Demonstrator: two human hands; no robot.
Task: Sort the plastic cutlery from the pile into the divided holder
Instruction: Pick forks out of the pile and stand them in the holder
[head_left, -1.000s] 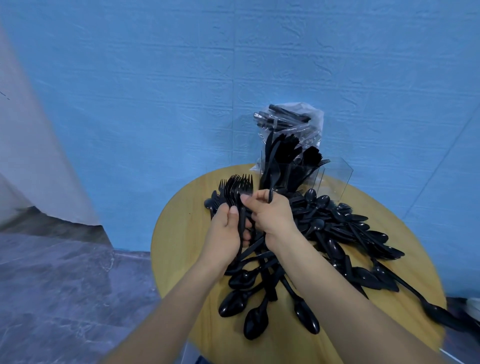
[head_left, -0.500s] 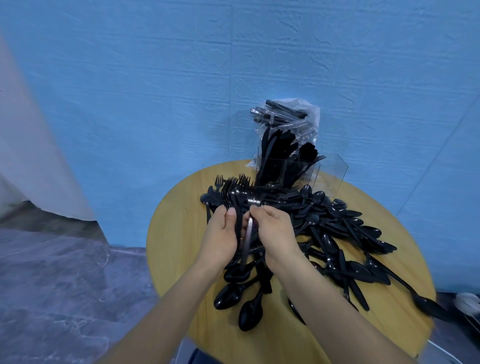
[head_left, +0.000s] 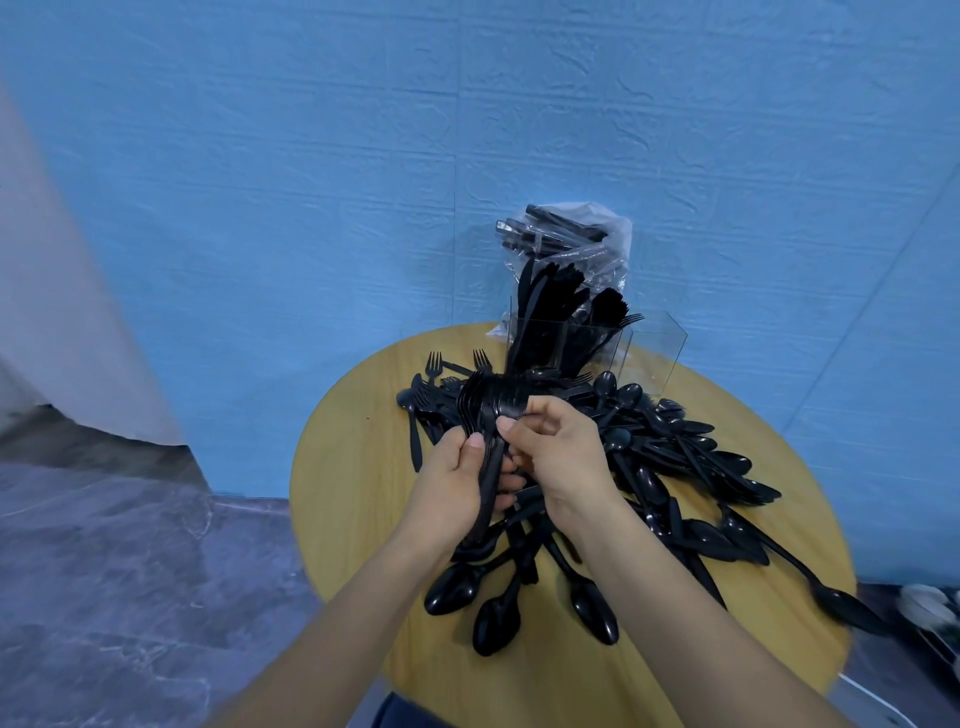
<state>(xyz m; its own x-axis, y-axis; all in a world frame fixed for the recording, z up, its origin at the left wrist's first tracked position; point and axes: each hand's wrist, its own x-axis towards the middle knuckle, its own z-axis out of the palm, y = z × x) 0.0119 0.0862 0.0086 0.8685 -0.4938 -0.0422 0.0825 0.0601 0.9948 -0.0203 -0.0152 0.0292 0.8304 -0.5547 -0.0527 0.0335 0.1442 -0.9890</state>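
- Forks, a stacked black bunch too many to count, stand nearly upright above the table, tines up and away, handles down toward the person.
- Left hand wraps the handles; right hand pinches the bunch near the heads.
- One clear divided holder stands behind the pile.

Two hands, one clear holder, one plastic bag, one round table; cutlery uncountable.
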